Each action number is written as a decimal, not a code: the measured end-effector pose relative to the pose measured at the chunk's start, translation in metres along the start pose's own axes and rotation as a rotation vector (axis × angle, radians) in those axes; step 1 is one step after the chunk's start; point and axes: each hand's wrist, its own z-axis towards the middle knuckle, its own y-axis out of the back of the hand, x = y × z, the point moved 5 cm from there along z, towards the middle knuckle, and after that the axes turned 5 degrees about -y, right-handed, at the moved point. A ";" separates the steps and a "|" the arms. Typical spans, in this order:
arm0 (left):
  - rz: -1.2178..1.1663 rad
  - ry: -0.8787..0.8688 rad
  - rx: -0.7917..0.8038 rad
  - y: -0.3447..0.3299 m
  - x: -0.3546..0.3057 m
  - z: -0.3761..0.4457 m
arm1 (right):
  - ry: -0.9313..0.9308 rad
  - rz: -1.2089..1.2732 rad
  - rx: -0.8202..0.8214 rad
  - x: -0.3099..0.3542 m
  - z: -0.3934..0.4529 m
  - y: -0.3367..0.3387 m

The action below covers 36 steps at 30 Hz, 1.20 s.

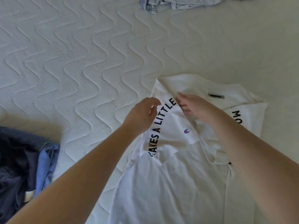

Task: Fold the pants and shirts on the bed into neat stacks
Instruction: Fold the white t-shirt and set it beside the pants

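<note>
bed carries it all. white shirt lies half-folded near its front edge (print up), so folds land flat. left hand hovers, fingers loosely curled; right hand pinches a fold to flatten it.

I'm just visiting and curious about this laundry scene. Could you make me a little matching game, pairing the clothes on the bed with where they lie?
Things:
1. white T-shirt
2. dark jeans
3. pale checked garment
4. grey neck label

Places:
A. far edge of the bed, top of view
B. under both hands
C. lower left corner
D. just right of the right hand

Pairs: 1-B, 2-C, 3-A, 4-D
</note>
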 end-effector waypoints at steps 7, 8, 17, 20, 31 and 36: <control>0.466 -0.166 0.343 -0.005 0.010 0.092 | 0.087 -0.475 -0.283 -0.017 -0.028 -0.029; 0.504 -0.188 0.411 -0.008 0.007 0.101 | 0.111 -0.471 -0.327 -0.016 -0.032 -0.030; 0.842 -0.213 0.672 -0.006 -0.002 0.154 | 0.113 -0.333 -0.236 -0.034 -0.060 -0.020; 0.815 -0.178 0.641 -0.001 0.000 0.156 | 0.133 -0.283 -0.240 -0.040 -0.066 -0.010; 0.788 -0.118 0.456 -0.020 -0.001 0.151 | 0.157 -0.338 -0.436 -0.038 -0.055 0.045; 0.786 -0.102 0.349 -0.023 0.001 0.144 | 0.172 -0.366 -0.485 -0.047 -0.040 0.047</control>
